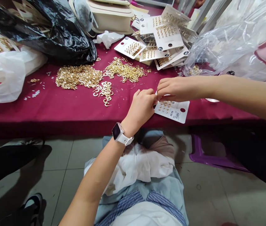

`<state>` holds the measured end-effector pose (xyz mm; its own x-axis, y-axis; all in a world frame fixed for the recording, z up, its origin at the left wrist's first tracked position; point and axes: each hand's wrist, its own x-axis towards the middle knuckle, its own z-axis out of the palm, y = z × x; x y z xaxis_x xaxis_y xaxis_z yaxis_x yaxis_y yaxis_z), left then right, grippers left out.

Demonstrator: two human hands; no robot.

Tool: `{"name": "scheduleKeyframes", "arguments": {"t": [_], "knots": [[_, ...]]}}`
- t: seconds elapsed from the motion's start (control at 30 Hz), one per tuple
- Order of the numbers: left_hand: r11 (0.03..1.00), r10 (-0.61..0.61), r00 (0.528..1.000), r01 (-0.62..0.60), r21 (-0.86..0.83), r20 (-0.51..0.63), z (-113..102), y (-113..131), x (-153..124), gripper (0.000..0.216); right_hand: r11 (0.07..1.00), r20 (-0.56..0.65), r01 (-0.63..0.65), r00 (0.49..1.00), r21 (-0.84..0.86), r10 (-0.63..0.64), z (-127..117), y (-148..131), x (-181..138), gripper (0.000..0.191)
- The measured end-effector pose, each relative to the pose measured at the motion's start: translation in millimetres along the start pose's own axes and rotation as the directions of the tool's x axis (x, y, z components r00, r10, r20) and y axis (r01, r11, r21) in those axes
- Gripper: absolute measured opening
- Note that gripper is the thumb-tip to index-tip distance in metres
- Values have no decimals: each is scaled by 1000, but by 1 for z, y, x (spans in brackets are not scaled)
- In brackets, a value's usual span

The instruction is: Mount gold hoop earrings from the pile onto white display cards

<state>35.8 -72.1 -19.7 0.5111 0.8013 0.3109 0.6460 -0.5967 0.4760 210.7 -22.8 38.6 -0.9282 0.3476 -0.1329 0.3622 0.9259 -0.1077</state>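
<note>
A white earring card (182, 116) with rows of small gold studs, a price label and a dark red hole lies tilted near the table's front edge. My left hand (143, 105), a white watch (122, 134) on its wrist, is closed at the card's left edge. Over the card's upper part reaches my right hand (178, 88), its fingertips pinched together against the left ones. Whatever sits between the right fingertips is hidden. Left of my hands lie gold hoop earrings (105, 91), a pile of gold hooped pieces (125, 70) and a heap of small gold earring backs (76, 77).
Filled earring cards (168, 34) are stacked at the back. A black plastic bag (71, 34) and a white bag (3, 75) stand left, clear plastic bags (217, 47) right. Below the dark red tablecloth (52, 108) is a purple stool (201, 153).
</note>
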Motion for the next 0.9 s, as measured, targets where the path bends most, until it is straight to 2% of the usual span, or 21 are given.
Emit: {"name": "scheduleKeyframes", "arguments": {"t": [0.27,0.47,0.63,0.9], "knots": [[1000,5,1000,-5,13,7,0,1,0,25,999,-46,18,999,-29,-19,3,-2,-4,36],[1000,1,1000,-1,24,18,-2,1,0,23,1000,-16,-10,1000,6,10,2,3,0,30],[1000,-1,1000,1,26,15,-1,1,0,24,1000,13,14,1000,-2,-14,1,2,-3,36],[1000,-11,1000,11,16,21,0,1,1,22,999,-68,22,997,-27,-23,7,0,-11,39]]}}
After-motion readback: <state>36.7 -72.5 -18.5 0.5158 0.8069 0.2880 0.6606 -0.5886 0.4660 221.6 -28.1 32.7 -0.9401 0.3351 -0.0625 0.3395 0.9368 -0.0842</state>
